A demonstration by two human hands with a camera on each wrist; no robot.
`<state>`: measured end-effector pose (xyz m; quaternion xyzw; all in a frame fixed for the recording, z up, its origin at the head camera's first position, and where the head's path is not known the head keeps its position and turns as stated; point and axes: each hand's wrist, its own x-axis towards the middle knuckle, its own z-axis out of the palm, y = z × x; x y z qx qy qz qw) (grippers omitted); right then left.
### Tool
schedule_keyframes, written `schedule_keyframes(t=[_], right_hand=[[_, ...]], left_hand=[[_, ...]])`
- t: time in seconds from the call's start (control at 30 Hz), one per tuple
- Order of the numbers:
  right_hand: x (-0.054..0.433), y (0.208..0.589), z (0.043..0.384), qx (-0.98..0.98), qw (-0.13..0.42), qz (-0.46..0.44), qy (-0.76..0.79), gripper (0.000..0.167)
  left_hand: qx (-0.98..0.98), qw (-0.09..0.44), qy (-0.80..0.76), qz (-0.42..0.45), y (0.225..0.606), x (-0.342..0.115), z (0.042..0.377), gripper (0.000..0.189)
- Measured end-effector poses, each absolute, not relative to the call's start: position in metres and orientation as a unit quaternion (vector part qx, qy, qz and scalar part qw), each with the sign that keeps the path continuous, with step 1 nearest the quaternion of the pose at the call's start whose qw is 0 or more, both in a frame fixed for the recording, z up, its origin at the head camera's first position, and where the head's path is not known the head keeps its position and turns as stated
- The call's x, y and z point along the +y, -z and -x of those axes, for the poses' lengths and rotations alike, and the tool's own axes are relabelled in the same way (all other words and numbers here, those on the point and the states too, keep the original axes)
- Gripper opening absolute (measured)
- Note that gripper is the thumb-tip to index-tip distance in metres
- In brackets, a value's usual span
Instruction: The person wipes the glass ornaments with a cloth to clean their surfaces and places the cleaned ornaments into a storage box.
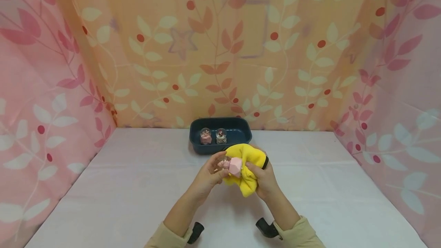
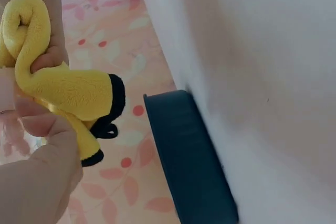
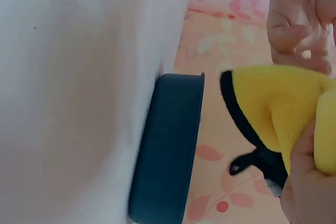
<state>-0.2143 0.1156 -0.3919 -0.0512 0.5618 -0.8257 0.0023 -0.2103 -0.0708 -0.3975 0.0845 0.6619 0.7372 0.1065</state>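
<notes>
My left hand (image 1: 206, 175) pinches a small snow globe (image 1: 236, 166) with a faceted pink base, turned on its side so its clear dome points left. In my right hand (image 1: 267, 181) is a yellow cloth (image 1: 249, 183) with black edging, bunched against the globe's base. The left wrist view shows the cloth (image 2: 73, 90) folded over, with the left hand (image 2: 47, 156) below it. The right wrist view shows the right hand (image 3: 310, 182) gripping the cloth (image 3: 278, 103), whose black loop hangs free; the globe is hidden there.
Behind the hands stands a dark blue tray (image 1: 241, 137). Inside its left half are two snow globes, one with a pink base (image 1: 206, 137) and one with a white base (image 1: 221, 137). A white cloth covers the table (image 1: 131, 186); patterned curtains (image 1: 220, 49) surround it.
</notes>
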Motion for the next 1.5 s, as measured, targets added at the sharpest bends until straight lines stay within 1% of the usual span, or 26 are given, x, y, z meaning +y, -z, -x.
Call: schedule_keyframes(t=[0.2, 0.3, 0.4, 0.5, 0.67, 0.8, 0.9, 0.97, 1.17, 1.33, 1.5], right_hand=[[0.1138, 0.3904, 0.2131, 0.589, -0.048, 0.049, 0.805, 0.061], [0.113, 0.3924, 0.2127, 0.618, -0.058, 0.064, 0.782, 0.066], [0.1125, 0.395, 0.2122, 0.639, -0.061, 0.081, 0.763, 0.068], [0.1124, 0.3965, 0.2114, 0.642, -0.058, 0.079, 0.76, 0.068], [0.1134, 0.3952, 0.2103, 0.627, -0.047, 0.032, 0.777, 0.065], [0.1138, 0.3932, 0.21, 0.593, -0.011, 0.032, 0.805, 0.059], [0.1128, 0.3934, 0.2094, 0.58, 0.02, 0.043, 0.813, 0.056], [0.1125, 0.394, 0.2092, 0.576, 0.027, 0.044, 0.816, 0.055], [0.1126, 0.3934, 0.2105, 0.57, -0.013, 0.044, 0.82, 0.061], [0.1117, 0.3911, 0.21, 0.576, -0.044, 0.038, 0.815, 0.065], [0.112, 0.3902, 0.2094, 0.601, -0.069, 0.025, 0.796, 0.065]], left_hand=[[0.644, 0.136, -0.747, -0.094, 0.3924, -0.0712, 0.208, 0.063], [0.618, 0.149, -0.766, -0.092, 0.3917, -0.0693, 0.2069, 0.061], [0.609, 0.146, -0.775, -0.081, 0.3926, -0.0669, 0.2065, 0.058], [0.617, 0.137, -0.772, -0.068, 0.3948, -0.0655, 0.2073, 0.055], [0.624, 0.111, -0.772, -0.054, 0.3958, -0.0679, 0.2083, 0.056], [0.624, 0.096, -0.773, -0.058, 0.3932, -0.0696, 0.2088, 0.056], [0.629, 0.092, -0.767, -0.083, 0.3922, -0.0697, 0.2081, 0.054], [0.632, 0.096, -0.763, -0.099, 0.3928, -0.0694, 0.2077, 0.052], [0.602, 0.122, -0.785, -0.081, 0.3949, -0.0682, 0.2093, 0.064], [0.579, 0.133, -0.801, -0.07, 0.3949, -0.0655, 0.2117, 0.06], [0.574, 0.159, -0.8, -0.076, 0.3941, -0.0619, 0.2131, 0.065]])
